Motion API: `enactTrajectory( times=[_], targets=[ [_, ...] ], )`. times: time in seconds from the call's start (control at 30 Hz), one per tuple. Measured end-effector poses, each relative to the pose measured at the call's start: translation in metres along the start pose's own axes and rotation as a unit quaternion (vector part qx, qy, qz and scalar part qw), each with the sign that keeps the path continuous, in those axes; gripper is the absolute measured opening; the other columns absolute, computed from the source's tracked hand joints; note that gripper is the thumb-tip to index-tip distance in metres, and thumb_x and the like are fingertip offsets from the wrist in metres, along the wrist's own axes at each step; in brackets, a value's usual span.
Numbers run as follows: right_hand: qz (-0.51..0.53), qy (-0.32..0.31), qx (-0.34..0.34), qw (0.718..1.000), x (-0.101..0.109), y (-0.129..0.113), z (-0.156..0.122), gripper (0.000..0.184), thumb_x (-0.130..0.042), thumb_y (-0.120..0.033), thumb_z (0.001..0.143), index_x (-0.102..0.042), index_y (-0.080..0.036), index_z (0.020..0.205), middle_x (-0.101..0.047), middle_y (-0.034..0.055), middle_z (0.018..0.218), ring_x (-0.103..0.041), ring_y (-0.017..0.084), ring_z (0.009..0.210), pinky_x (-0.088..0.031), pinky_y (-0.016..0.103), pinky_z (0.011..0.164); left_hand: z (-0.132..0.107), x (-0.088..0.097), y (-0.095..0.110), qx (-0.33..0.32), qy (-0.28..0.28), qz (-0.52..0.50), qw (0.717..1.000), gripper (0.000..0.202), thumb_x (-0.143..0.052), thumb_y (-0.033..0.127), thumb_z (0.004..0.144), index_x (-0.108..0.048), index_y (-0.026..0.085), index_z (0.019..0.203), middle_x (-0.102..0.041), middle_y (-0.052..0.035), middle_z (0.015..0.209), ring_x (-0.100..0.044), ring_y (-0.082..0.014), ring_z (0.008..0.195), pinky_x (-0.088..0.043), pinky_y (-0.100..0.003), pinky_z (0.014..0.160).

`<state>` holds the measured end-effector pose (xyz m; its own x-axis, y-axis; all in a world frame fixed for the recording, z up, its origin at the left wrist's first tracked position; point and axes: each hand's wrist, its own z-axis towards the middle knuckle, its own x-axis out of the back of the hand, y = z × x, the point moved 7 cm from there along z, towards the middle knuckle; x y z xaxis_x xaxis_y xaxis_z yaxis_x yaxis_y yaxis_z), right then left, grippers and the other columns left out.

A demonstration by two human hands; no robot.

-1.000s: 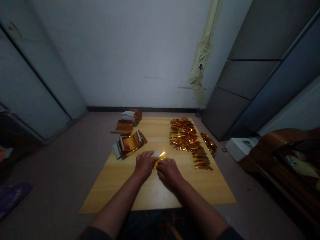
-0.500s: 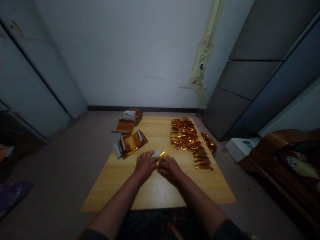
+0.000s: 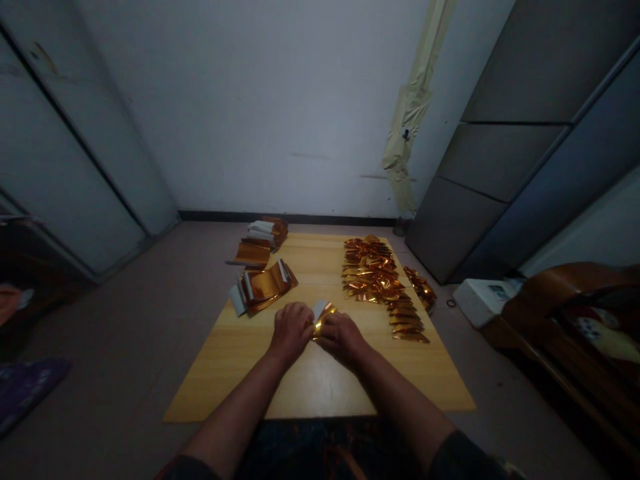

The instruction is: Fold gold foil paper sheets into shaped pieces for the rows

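Note:
Between my hands, low over the middle of the wooden table (image 3: 320, 390), is a sheet of gold foil paper (image 3: 324, 316) with a pale back, partly folded. My left hand (image 3: 293, 330) grips its left side with curled fingers. On its right side, the fingers of my right hand (image 3: 343, 335) are closed on the paper. Fingertips of both hands are partly hidden by the knuckles and the sheet. A loose stack of gold foil sheets (image 3: 266, 285) lies to the left of my hands. Folded gold foil pieces (image 3: 370, 270) stand in overlapping rows at the right.
More foil sheets (image 3: 254, 252) rest at the table's far left corner. Beyond the right edge sits another heap of folded foil (image 3: 421, 288). A wall (image 3: 270, 133) rises behind the table, with a grey refrigerator (image 3: 465, 187) and a wooden seat (image 3: 565, 320) to the right.
My left fingers have drawn back from across the sheet and curled at its left side. More of the gold face now shows between my hands. The stacks have stayed put.

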<state>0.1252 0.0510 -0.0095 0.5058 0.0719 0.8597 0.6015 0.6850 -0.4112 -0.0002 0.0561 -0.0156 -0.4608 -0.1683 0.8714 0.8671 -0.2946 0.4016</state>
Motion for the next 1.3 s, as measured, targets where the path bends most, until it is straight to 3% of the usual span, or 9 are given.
enactTrajectory(
  times=[0.1, 0.23, 0.43, 0.6, 0.73, 0.87, 1.3],
  targets=[
    [0.009, -0.003, 0.005, 1.0, 0.001, -0.002, 0.001, 0.012, -0.063, -0.032, 0.089, -0.075, -0.027, 0.089, -0.066, 0.0005, 0.089, -0.054, 0.015, 0.083, -0.034, 0.027, 0.072, 0.0, -0.003, 0.003, -0.026, -0.019, 0.005, 0.999, 0.012, -0.054, 0.026, 0.086, -0.063, 0.021, 0.081, -0.061, -0.004, 0.091, -0.05, -0.0212, 0.094, -0.036, -0.037, 0.083],
    [0.029, -0.002, 0.008, 1.0, 0.004, -0.004, 0.001, 0.017, -0.061, -0.033, 0.091, -0.075, -0.027, 0.084, -0.065, -0.0001, 0.085, -0.054, 0.014, 0.079, -0.033, 0.025, 0.068, -0.002, 0.001, 0.002, -0.042, -0.036, -0.029, 0.998, 0.017, -0.05, 0.023, 0.087, -0.064, 0.021, 0.079, -0.061, -0.0044, 0.085, -0.051, -0.0199, 0.088, -0.037, -0.034, 0.079],
    [0.046, -0.003, -0.028, 0.999, 0.0, 0.004, 0.003, 0.016, -0.064, -0.032, 0.088, -0.074, -0.025, 0.078, -0.064, -0.002, 0.079, -0.052, 0.012, 0.071, -0.031, 0.024, 0.065, -0.017, 0.013, 0.009, -0.084, -0.054, -0.019, 0.995, 0.021, -0.056, 0.016, 0.079, -0.069, 0.025, 0.091, -0.065, -0.0028, 0.095, -0.052, -0.0202, 0.095, -0.036, -0.036, 0.083],
    [0.074, 0.0, -0.045, 0.996, -0.002, 0.007, 0.002, 0.017, -0.062, -0.027, 0.088, -0.072, -0.023, 0.075, -0.063, -0.0032, 0.077, -0.052, 0.011, 0.07, -0.031, 0.023, 0.065, -0.02, 0.008, 0.01, -0.087, -0.048, 0.009, 0.995, 0.015, -0.056, 0.026, 0.087, -0.07, 0.025, 0.092, -0.066, -0.0039, 0.096, -0.053, -0.0207, 0.096, -0.037, -0.036, 0.082],
    [0.103, 0.005, -0.034, 0.994, 0.0, 0.006, -0.001, 0.006, -0.067, -0.026, 0.083, -0.072, -0.024, 0.084, -0.065, -0.0021, 0.085, -0.055, 0.013, 0.08, -0.036, 0.023, 0.072, -0.02, 0.003, 0.007, -0.085, -0.044, 0.014, 0.995, 0.017, -0.055, 0.025, 0.089, -0.071, 0.027, 0.096, -0.066, -0.0038, 0.098, -0.053, -0.0204, 0.097, -0.037, -0.037, 0.083],
    [0.096, 0.009, -0.03, 0.995, 0.0, 0.006, 0.001, 0.01, -0.063, -0.023, 0.086, -0.071, -0.023, 0.079, -0.063, -0.001, 0.087, -0.055, 0.013, 0.081, -0.036, 0.024, 0.072, -0.021, 0.002, 0.006, -0.088, -0.039, 0.017, 0.995, 0.017, -0.055, 0.025, 0.089, -0.071, 0.026, 0.097, -0.067, -0.0044, 0.1, -0.053, -0.0209, 0.098, -0.038, -0.037, 0.083],
    [0.091, 0.063, -0.138, 0.984, 0.0, 0.001, 0.009, 0.016, -0.057, -0.02, 0.086, -0.062, -0.02, 0.071, -0.061, -0.0002, 0.083, -0.054, 0.014, 0.08, -0.034, 0.023, 0.068, -0.037, 0.012, 0.006, -0.119, -0.038, 0.003, 0.992, 0.032, -0.052, 0.016, 0.087, -0.065, 0.027, 0.114, -0.067, -0.0049, 0.114, -0.055, -0.0218, 0.104, -0.038, -0.04, 0.09]
  ],
)
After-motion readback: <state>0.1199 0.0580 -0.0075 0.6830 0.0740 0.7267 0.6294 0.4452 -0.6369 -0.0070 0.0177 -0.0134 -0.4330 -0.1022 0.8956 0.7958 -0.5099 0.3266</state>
